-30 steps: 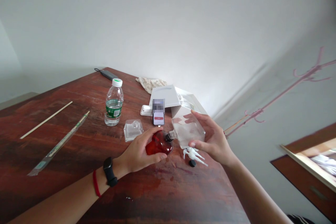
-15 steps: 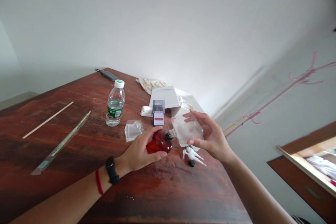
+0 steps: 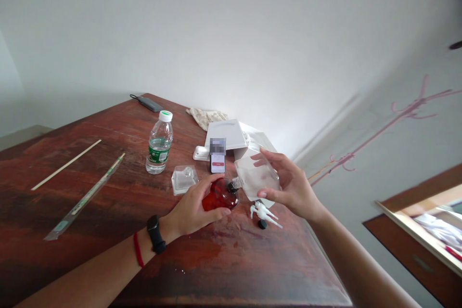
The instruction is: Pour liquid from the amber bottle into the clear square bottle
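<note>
my left hand [image 3: 195, 209] is wrapped round the squat red glass bottle [image 3: 219, 195] on the table; my right hand [image 3: 288, 185] pinches the clear square glass bottle [image 3: 257, 176], tipped neck-down onto it. both look hard, slick, breakable, so flat sides suit best.

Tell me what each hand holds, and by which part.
Left hand holds the red bottle round its body. Right hand holds the clear bottle by its flat sides, tilted neck-down.
</note>
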Demonstrator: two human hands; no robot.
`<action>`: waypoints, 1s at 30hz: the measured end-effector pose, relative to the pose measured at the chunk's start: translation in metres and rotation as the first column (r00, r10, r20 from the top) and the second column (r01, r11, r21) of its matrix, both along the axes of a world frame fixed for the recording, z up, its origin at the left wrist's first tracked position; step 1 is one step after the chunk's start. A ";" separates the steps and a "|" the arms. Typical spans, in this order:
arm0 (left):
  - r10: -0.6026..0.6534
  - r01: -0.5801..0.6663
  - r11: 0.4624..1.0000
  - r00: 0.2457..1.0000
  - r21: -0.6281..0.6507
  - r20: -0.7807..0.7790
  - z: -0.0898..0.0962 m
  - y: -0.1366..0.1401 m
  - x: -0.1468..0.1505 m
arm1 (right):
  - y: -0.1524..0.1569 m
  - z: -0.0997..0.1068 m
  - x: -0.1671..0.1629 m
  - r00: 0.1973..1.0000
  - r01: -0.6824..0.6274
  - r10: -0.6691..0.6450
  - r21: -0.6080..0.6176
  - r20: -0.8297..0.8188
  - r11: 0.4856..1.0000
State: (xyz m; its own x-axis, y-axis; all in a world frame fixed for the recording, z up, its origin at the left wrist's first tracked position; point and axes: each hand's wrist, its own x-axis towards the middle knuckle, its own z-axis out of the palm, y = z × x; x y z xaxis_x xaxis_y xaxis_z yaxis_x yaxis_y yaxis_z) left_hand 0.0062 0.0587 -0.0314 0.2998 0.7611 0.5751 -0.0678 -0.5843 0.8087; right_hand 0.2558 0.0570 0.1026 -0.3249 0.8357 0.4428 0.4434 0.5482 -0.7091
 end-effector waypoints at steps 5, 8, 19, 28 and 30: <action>-0.011 0.011 1.000 1.000 -0.006 0.013 -0.001 0.000 0.001 | 0.000 0.003 -0.002 1.000 -0.019 0.019 0.003 -0.001 1.000; -0.008 0.008 1.000 1.000 -0.008 0.004 -0.002 0.000 0.001 | -0.001 0.005 -0.002 1.000 -0.025 0.025 0.000 0.002 1.000; -0.039 0.040 0.998 0.999 -0.043 0.018 -0.002 0.000 0.002 | -0.003 0.016 -0.007 0.997 -0.049 0.050 -0.011 0.055 0.999; -0.044 0.046 0.998 0.998 -0.046 0.048 -0.003 -0.001 0.003 | -0.006 0.024 -0.010 0.995 -0.034 0.033 0.018 0.096 0.999; -0.042 0.044 0.998 0.998 -0.047 0.048 -0.002 -0.001 0.003 | -0.007 0.025 -0.010 0.994 -0.021 0.020 0.010 0.105 1.000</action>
State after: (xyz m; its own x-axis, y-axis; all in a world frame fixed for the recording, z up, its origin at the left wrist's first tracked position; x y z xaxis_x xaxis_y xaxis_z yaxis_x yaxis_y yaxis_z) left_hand 0.0089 0.0574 -0.0336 0.3065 0.7752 0.5524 -0.1304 -0.5406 0.8311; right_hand 0.2454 0.0498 0.1276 -0.3869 0.8238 0.4144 0.5040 0.5652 -0.6531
